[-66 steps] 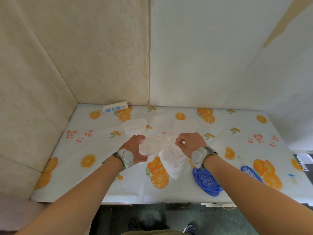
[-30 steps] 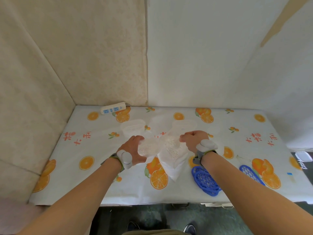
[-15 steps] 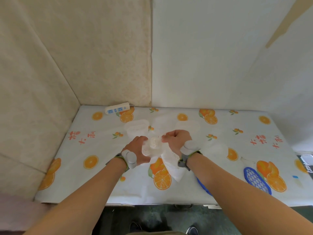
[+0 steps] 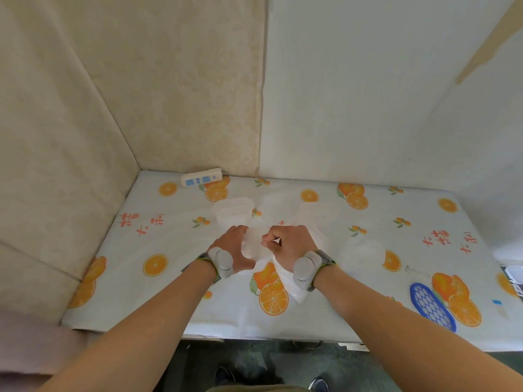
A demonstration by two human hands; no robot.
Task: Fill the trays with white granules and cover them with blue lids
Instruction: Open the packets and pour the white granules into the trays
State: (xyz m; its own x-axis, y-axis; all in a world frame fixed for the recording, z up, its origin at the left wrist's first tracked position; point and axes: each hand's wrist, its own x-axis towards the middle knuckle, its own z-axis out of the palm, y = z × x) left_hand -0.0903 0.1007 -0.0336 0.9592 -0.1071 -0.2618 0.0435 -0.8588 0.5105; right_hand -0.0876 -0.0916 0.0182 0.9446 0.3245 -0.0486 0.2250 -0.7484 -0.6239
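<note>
The tray [image 4: 250,247], a small translucent plastic piece, sits gripped in the left hand [image 4: 235,251] over the middle of the surface [image 4: 325,321], while the right hand [image 4: 288,246] pinches the thin white bag [image 4: 288,287] at its mouth, right against the tray. It looks light and flimsy, best held by its rim and kept level, since loose granules would spill easily. More pale trays [image 4: 233,212] stand behind; one blue lid [image 4: 431,305] lies far right.
</note>
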